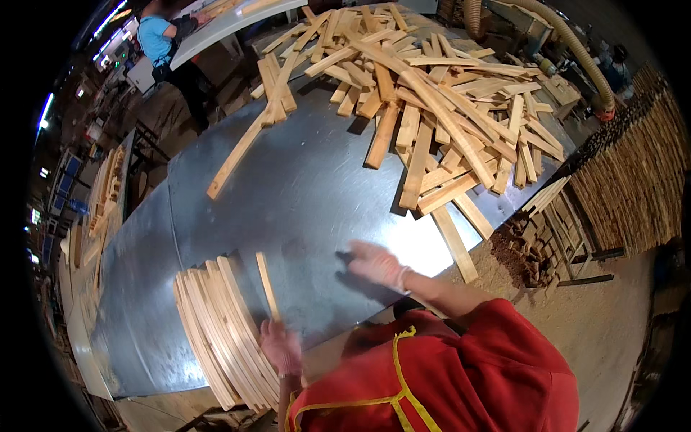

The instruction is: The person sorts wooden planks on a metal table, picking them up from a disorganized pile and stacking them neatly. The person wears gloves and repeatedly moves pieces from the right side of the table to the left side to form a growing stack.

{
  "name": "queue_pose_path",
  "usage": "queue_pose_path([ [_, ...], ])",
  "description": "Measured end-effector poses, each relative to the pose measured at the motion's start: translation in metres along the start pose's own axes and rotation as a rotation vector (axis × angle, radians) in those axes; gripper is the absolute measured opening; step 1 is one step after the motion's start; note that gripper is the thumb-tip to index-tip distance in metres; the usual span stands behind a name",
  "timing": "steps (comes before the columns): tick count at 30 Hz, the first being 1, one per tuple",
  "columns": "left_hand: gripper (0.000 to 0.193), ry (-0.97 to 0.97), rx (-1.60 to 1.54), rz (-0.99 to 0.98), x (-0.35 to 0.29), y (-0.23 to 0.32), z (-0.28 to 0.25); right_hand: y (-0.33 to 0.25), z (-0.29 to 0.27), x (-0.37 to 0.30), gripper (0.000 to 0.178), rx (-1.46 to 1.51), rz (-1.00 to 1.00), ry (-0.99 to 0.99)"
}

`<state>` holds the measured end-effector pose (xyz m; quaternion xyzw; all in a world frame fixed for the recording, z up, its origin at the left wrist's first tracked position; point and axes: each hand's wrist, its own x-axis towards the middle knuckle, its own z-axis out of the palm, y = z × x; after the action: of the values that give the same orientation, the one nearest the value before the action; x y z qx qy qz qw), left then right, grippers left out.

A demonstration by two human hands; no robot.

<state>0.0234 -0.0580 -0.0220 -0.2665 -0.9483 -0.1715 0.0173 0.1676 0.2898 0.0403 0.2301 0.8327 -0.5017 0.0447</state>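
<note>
My left hand (281, 347), in a pinkish work glove, is closed round the near end of a narrow wooden slat (266, 284). This slat points away from me over the metal tabletop (288, 194). Just left of it, a row of curved pale slats (219, 324) stands packed side by side at the table's near edge. My right hand (376, 265), gloved too and slightly blurred, hovers above the bare metal with its fingers stretched out and holds nothing. A large jumbled heap of wooden slats (432, 108) covers the far right part of the table.
One longer slat (241, 155) juts left from the heap; another (455, 245) overhangs the right edge. A tall stack of wood (633, 165) and a ribbed hose (586, 54) stand at right. At the far left, a person in blue (155, 43) works at another table.
</note>
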Motion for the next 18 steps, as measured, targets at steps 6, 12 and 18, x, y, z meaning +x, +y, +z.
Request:
queue_pose_path([
  [6,0.081,-0.052,0.508,-0.169,-0.017,-0.092,-0.008,0.09,-0.189,0.015,0.064,0.239,0.202,0.642],
  [12,0.094,-0.178,0.344,0.007,0.018,0.037,0.005,0.187,-0.407,0.026,0.075,-0.3,0.285,0.954],
  [18,0.09,-0.294,-0.209,0.191,-0.019,0.148,0.093,0.203,-0.487,0.082,0.098,-0.417,0.63,0.714],
])
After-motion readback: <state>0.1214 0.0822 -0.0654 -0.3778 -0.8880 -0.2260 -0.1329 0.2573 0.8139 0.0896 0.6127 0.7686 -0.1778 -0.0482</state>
